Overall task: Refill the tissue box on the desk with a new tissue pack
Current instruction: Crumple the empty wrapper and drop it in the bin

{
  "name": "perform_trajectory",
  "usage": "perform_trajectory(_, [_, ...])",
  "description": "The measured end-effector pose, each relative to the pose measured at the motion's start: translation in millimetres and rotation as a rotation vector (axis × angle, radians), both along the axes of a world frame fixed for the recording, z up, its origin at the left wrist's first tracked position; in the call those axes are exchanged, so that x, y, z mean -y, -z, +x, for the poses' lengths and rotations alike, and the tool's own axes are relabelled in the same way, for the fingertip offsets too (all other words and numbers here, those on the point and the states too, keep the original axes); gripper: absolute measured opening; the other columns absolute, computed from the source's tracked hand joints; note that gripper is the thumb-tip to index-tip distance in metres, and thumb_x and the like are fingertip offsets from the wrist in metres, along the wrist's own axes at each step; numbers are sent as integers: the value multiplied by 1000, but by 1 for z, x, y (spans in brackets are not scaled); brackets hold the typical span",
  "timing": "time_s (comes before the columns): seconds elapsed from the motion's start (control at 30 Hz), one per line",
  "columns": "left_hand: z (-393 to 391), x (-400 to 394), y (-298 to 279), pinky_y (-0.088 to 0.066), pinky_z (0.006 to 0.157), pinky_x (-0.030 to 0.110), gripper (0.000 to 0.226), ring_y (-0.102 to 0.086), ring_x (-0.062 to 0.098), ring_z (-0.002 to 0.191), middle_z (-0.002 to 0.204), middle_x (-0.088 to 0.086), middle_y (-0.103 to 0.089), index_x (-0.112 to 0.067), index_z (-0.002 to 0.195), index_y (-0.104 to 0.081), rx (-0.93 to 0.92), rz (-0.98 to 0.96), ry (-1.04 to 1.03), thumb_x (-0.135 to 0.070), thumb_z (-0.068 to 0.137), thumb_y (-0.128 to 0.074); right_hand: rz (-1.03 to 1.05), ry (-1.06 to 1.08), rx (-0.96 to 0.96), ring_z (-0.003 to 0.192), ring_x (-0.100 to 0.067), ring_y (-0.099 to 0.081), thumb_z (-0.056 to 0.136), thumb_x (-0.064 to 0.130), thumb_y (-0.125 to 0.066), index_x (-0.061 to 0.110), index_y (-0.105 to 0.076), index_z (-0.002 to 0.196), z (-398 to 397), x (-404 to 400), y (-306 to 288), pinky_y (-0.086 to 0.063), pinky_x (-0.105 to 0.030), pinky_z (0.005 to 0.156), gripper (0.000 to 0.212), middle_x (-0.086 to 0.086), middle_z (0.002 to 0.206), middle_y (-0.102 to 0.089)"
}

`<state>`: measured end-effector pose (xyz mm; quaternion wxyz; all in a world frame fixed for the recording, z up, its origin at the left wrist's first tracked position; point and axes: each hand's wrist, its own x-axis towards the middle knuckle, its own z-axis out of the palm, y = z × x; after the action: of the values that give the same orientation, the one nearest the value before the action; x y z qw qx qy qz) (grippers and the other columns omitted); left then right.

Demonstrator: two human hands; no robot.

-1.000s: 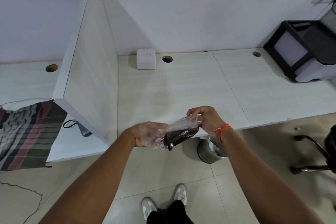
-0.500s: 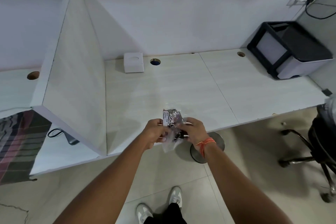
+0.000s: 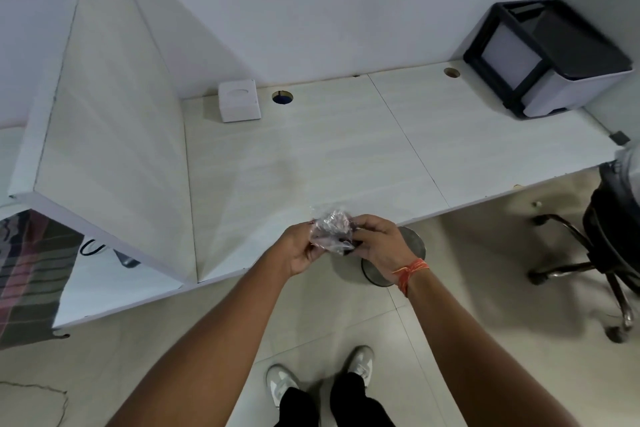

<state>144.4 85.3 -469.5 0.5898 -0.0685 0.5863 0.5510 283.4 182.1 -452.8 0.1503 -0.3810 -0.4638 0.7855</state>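
While both the left hand (image 3: 300,248) and right hand (image 3: 375,242) clutch the crumpled plastic wrapper (image 3: 331,230) at the near desk edge, the tissue box (image 3: 239,100) lies far-left, nearer the left hand.

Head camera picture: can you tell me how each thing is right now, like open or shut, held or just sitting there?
Tissue box: upright at the back of the desk, untouched; no tissue shows at its top slot.
Plastic wrapper: crumpled, held between both hands.
Left hand: closed on the wrapper.
Right hand: closed on the wrapper.
Bin: standing on the floor below the hands.
Office chair: standing unused at the right.
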Motion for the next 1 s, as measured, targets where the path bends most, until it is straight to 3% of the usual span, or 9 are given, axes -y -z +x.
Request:
perform_trajectory(0.1, [10, -11, 1, -50, 37, 17, 20, -62, 10, 37, 47, 3, -63, -3, 74, -60, 31, -53, 46, 9, 88, -53, -94, -134, -84, 86, -29, -68, 81, -15, -63, 5, -57, 119, 22, -7, -13, -60, -39, 65, 43, -14, 103, -65])
perform_trajectory(0.2, [26, -30, 3, -47, 34, 15, 22, -57, 9, 32, 44, 3, -60, -4, 71, -59, 38, -124, 133, 7, 89, -53, 271, -307, 66, 94, -17, -68, 70, -8, -80, 19, -49, 134, 40, -21, -11, -58, -25, 71, 76, -9, 117, -62])
perform_trajectory(0.3, [43, -53, 6, -48, 34, 14, 18, -58, 12, 33, 61, 12, -59, 0, 77, -58, 128, -164, 112, 2, 94, -53, 700, -269, 234, 92, -18, -68, 73, 8, -81, 16, -65, 118, 52, -33, 2, -56, -18, 72, 48, -5, 111, -68])
perform_trajectory(0.4, [74, -85, 15, -49, 35, 15, 22, -59, 10, 33, 57, 10, -61, -2, 77, -59, 81, -202, 110, 2, 97, -48, 998, -173, 343, 83, -22, -66, 83, 10, -68, 9, -74, 97, 79, -49, 17, -55, -35, 76, 15, -8, 93, -73])
perform_trajectory(0.5, [109, -108, 21, -55, 44, 21, 25, -65, 18, 53, 71, 11, -65, -4, 80, -62, -41, -231, 155, 4, 94, -43, 1030, -22, 433, 78, -17, -64, 84, 4, -64, 10, -75, 93, 114, -66, 31, -53, -28, 73, 16, -6, 91, -74])
perform_trajectory(0.6, [134, -132, 39, -58, 56, 31, 14, -61, 28, 64, 77, 13, -64, -4, 86, -65, -208, -243, 80, -3, 92, -53, 1044, 98, 457, 84, -12, -66, 81, 2, -68, 14, -77, 96, 147, -88, 53, -51, -16, 74, 22, -1, 99, -74])
perform_trajectory(0.73, [159, -170, 88, -55, 82, 37, 20, -64, 23, 88, 94, 5, -69, -13, 101, -72, -523, -212, 219, -14, 89, -57, 1008, 224, 495, 86, -18, -66, 79, -1, -71, 12, -76, 97, 169, -117, 114, -58, -34, 75, 23, -1, 101, -72])
perform_trajectory(0.87, [179, -215, 178, -42, 64, 13, 27, -63, 14, 92, 114, 5, -70, -12, 115, -69, -693, -157, 452, -12, 93, -53, 936, 303, 581, 90, -19, -64, 81, 1, -69, 13, -74, 103, 169, -147, 215, -57, -37, 76, 25, -1, 107, -67])
perform_trajectory(1.0, [189, -249, 306, -48, 80, 21, 25, -66, 18, 102, 114, 5, -71, -13, 116, -66, -734, -199, 446, -15, 92, -57, 934, 300, 650, 96, -23, -62, 82, 5, -68, 13, -71, 109, 165, -185, 347, -57, -39, 79, 28, -4, 113, -65])
